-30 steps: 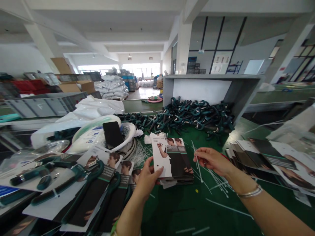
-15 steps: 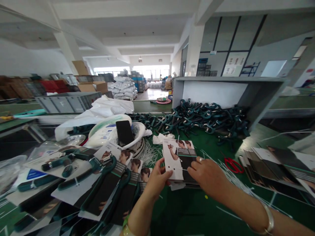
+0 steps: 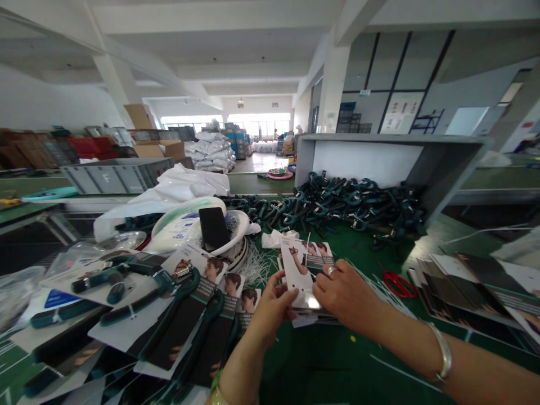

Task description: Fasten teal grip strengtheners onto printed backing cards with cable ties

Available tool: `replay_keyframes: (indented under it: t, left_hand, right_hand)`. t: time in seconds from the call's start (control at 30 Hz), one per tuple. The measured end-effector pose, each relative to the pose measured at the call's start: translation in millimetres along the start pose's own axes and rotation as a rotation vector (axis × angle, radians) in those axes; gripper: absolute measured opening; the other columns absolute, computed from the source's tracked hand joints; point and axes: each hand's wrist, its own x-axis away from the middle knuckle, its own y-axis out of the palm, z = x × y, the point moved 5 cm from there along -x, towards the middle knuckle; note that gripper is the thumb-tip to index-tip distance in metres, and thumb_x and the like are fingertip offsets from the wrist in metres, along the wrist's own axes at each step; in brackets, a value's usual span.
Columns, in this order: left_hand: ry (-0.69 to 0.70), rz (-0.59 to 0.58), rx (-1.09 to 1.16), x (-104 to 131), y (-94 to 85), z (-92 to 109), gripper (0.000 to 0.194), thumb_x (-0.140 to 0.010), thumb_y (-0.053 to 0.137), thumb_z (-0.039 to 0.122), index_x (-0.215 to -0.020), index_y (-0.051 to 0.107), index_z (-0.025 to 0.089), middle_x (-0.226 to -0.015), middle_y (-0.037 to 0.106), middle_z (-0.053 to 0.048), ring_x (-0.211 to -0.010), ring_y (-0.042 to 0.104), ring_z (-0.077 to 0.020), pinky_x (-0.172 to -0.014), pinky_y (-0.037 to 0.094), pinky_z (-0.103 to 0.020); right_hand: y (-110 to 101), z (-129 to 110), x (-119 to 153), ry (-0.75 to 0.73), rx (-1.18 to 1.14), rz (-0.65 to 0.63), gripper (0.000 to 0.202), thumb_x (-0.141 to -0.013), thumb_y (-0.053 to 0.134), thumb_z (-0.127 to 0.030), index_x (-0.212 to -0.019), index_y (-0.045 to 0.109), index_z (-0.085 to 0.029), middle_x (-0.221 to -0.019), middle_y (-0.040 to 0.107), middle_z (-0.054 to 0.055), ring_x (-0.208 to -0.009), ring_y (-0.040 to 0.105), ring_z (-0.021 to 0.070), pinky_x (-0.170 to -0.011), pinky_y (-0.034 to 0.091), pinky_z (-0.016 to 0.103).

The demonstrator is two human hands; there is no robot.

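A printed backing card (image 3: 295, 260) lies on top of a small stack of cards in front of me, with punched holes near its lower left. My left hand (image 3: 274, 301) is closed on the card's left edge, thumb on top and fingers at the side. Over the card's right part, my right hand (image 3: 343, 289) pinches a thin white cable tie (image 3: 308, 247) that sticks up across the print. The fingertips partly hide its lower end. To the left lie several dark green clamps (image 3: 185, 298) fastened on similar cards.
A heap of green clamps (image 3: 350, 202) spills from a tipped grey crate (image 3: 451, 174). Red scissors (image 3: 399, 284) and loose cable ties (image 3: 257, 264) lie nearby. More cards (image 3: 476, 287) are piled at right. A phone (image 3: 214, 228) rests on a white bowl (image 3: 240, 225) at left.
My right hand has shifted left and slightly up over the card. The white cable tie now shows longer and more upright. My left hand stays at the card's edge.
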Motion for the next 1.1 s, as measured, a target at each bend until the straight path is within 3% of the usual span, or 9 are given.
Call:
replay_keyframes:
  t: [0.1, 0.2, 0.3, 0.4, 0.5, 0.63, 0.77, 0.9, 1.1]
  left_hand:
    - [-0.165, -0.027, 0.209, 0, 4.8, -10, 0.038, -0.077, 0.059, 0.036, -0.107, 0.049, 0.017, -0.074, 0.061, -0.001, -0.048, 0.057, -0.0077, -0.040, 0.042, -0.015]
    - [-0.230, -0.037, 0.219, 0, 7.6, -20, 0.028, -0.075, 0.062, 0.032, -0.094, 0.054, 0.013, -0.068, 0.061, -0.001, -0.046, 0.057, -0.0066, -0.040, 0.041, -0.013]
    - [-0.148, -0.118, -0.019, -1, 11.3, -23, 0.028, -0.068, 0.067, 0.026, -0.092, 0.059, 0.013, -0.064, 0.062, 0.000, -0.040, 0.051, -0.0047, -0.033, 0.030, -0.012]
    - [-0.065, -0.127, -0.222, 0, 12.2, -21, 0.023, -0.066, 0.065, 0.024, -0.086, 0.064, 0.012, -0.055, 0.059, 0.002, -0.035, 0.045, -0.0033, -0.030, 0.020, -0.013]
    - [-0.006, -0.082, -0.227, 1, 13.0, -14, 0.019, -0.064, 0.063, 0.024, -0.079, 0.066, 0.012, -0.056, 0.059, 0.003, -0.038, 0.045, -0.0039, -0.034, 0.027, -0.014]
    - [0.093, -0.072, -0.187, 4, 23.4, -2, 0.016, -0.065, 0.061, 0.023, -0.076, 0.065, 0.013, -0.061, 0.060, 0.002, -0.044, 0.047, -0.0055, -0.039, 0.036, -0.016]
    - [0.144, -0.082, -0.238, 11, 33.8, 15, 0.020, -0.066, 0.065, 0.028, -0.077, 0.064, 0.012, -0.063, 0.062, 0.000, -0.043, 0.048, -0.0051, -0.040, 0.035, -0.016]
    - [0.150, -0.168, -0.175, 12, 39.9, 26, 0.034, -0.064, 0.070, 0.038, -0.088, 0.065, 0.014, -0.075, 0.066, -0.004, -0.055, 0.055, -0.0080, -0.047, 0.041, -0.017]
    - [0.395, -0.252, -0.091, 2, 66.2, 28, 0.029, -0.070, 0.065, 0.043, -0.072, 0.060, 0.015, -0.088, 0.062, -0.003, -0.064, 0.053, -0.0078, -0.048, 0.044, -0.016]
  right_hand:
    - [16, -5, 7, 0.026, -0.023, 0.104, 0.010, -0.078, 0.054, -0.011, -0.076, 0.061, -0.017, -0.072, 0.062, 0.005, -0.072, 0.052, 0.0196, -0.063, 0.028, 0.033]
    - [31, -5, 19, 0.085, -0.069, 0.209, 0.014, -0.080, 0.051, -0.010, -0.083, 0.062, -0.016, -0.076, 0.063, 0.006, -0.072, 0.051, 0.0188, -0.062, 0.029, 0.032]
    - [39, -5, 30, 0.070, -0.134, 0.296, 0.018, -0.083, 0.047, -0.010, -0.088, 0.063, -0.015, -0.079, 0.065, 0.006, -0.072, 0.050, 0.0182, -0.062, 0.031, 0.031]
    - [39, -6, 39, 0.089, -0.218, 0.278, 0.020, -0.083, 0.046, -0.011, -0.093, 0.063, -0.017, -0.087, 0.067, 0.006, -0.079, 0.052, 0.0189, -0.069, 0.034, 0.033]
    - [32, -9, 48, 0.206, -0.334, 0.204, 0.027, -0.082, 0.046, -0.013, -0.105, 0.060, -0.018, -0.102, 0.066, 0.005, -0.093, 0.053, 0.0198, -0.083, 0.036, 0.037]
    - [22, -20, 56, 0.334, -0.339, 0.172, 0.044, -0.079, 0.051, -0.029, -0.121, 0.052, -0.014, -0.123, 0.055, 0.012, -0.113, 0.046, 0.0267, -0.099, 0.025, 0.049]
    - [26, -10, 64, 0.543, -0.291, 0.293, 0.032, -0.083, 0.050, -0.032, -0.111, 0.058, -0.020, -0.114, 0.061, 0.010, -0.107, 0.052, 0.0291, -0.098, 0.022, 0.061]
    - [33, 7, 72, 0.625, -0.480, 0.462, 0.027, -0.086, 0.048, -0.029, -0.107, 0.060, -0.017, -0.103, 0.065, 0.011, -0.097, 0.058, 0.0223, -0.086, 0.045, 0.041]
    - [32, 22, 76, 0.821, -0.824, 0.492, 0.030, -0.085, 0.049, -0.038, -0.102, 0.065, -0.019, -0.103, 0.066, 0.009, -0.096, 0.061, 0.0207, -0.083, 0.049, 0.033]
